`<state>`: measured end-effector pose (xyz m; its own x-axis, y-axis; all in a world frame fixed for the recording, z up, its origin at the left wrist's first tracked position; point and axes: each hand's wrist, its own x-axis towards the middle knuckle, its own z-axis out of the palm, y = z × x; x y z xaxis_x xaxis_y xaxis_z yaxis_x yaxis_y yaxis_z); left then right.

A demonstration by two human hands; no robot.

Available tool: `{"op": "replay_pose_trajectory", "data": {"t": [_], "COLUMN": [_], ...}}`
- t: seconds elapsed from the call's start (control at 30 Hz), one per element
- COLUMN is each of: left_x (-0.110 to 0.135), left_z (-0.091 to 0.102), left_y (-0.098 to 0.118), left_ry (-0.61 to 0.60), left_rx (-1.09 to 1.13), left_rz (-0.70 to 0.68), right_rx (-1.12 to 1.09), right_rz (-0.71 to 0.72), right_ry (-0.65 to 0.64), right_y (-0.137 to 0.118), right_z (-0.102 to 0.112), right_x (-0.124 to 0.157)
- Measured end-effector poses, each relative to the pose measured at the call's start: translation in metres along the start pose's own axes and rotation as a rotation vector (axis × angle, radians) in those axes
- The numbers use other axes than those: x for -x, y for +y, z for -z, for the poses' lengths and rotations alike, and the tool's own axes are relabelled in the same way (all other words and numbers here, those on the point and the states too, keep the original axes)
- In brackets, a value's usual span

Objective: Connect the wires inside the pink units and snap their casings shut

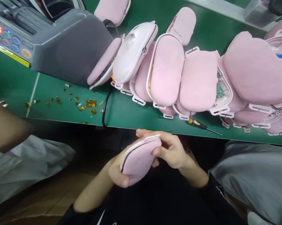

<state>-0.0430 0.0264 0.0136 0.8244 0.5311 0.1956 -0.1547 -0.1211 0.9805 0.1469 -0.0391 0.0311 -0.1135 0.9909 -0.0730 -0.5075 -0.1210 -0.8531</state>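
Observation:
In front of my body, below the table edge, both hands hold a pink padded oval case (142, 159) with a pale plastic rim. It is tilted, and its rim faces up and to the left. My left hand (118, 172) wraps the case's lower left end, thumb lying on the pink face. At the upper right end my right hand (172, 150) grips it, with the thumb on the pink side and fingers over the rim. The undersides of the case and some fingers are hidden.
Several similar pink cases (168, 70) lie piled along the green table (129, 112), some showing circuit boards. A small screwdriver (199, 124) rests near the edge. At left stand a grey tape dispenser (73, 47), gold tape scraps (90, 103) and a black cable (105, 109). Another person's arm (7, 128) is alongside.

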Motion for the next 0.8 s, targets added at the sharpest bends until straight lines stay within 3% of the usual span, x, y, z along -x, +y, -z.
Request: {"op": "replay_pose_trajectory", "data": {"t": [0.1, 0.2, 0.3, 0.37, 0.47, 0.57, 0.63, 0.73, 0.8], "left_x": [0.002, -0.006, -0.02, -0.026, -0.032, -0.041, -0.046, -0.041, -0.03], "left_z": [0.019, 0.024, 0.013, 0.005, -0.001, -0.001, 0.002, 0.013, 0.027], "left_y": [0.006, 0.025, 0.037, 0.033, 0.017, 0.003, -0.002, -0.006, -0.005], "left_ry": [0.083, 0.259, 0.487, 0.601, 0.679, 0.858, 0.963, 0.883, 0.803], "left_rx": [0.016, -0.399, -0.598, -0.645, -0.581, -0.241, 0.064, 0.284, 0.069], "left_rz": [-0.009, -0.133, -0.317, -0.407, -0.425, -0.408, -0.367, -0.285, -0.358], "right_rx": [0.236, 0.494, 0.543, 0.518, 0.595, 0.719, 0.76, 0.826, 0.977], "right_rz": [0.267, 0.548, 0.688, 0.703, 0.701, 0.614, 0.522, 0.491, 0.508], "right_ry": [0.08, 0.116, 0.14, 0.164, 0.122, 0.007, 0.01, 0.132, 0.16], "right_y": [-0.016, -0.026, -0.03, -0.032, -0.036, -0.031, -0.021, -0.009, -0.011], "right_z": [0.007, 0.007, 0.001, -0.002, -0.003, 0.001, 0.005, 0.012, 0.017], "right_x": [-0.004, -0.008, -0.012, -0.016, -0.023, -0.025, -0.02, -0.008, -0.002]}}
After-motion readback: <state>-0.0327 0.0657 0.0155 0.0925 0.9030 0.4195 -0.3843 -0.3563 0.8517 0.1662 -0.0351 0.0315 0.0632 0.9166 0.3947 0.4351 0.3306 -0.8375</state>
